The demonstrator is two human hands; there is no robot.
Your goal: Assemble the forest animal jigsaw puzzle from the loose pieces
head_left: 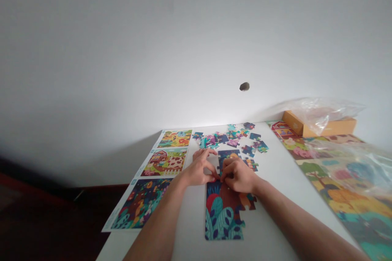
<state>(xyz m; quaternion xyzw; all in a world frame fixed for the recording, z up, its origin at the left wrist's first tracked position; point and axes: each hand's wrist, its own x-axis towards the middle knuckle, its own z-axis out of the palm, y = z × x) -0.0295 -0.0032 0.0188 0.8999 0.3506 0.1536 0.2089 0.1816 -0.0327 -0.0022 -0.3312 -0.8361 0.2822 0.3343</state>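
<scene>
A partly joined jigsaw (225,212) of dark blue, teal and red leaves lies on the white table (275,163) in front of me. My left hand (200,168) and my right hand (238,174) meet at its upper part, fingers curled and pinched on a puzzle piece (228,155) at the jigsaw's top edge. The fingertips of both hands touch each other there. Several loose pieces (232,138) lie scattered just beyond my hands.
Three picture cards (165,162) lie in a row along the table's left edge. Finished colourful puzzles (343,179) cover the right side, partly under a clear plastic bag (324,112). An orange box (333,126) stands at the back right. A white wall rises behind.
</scene>
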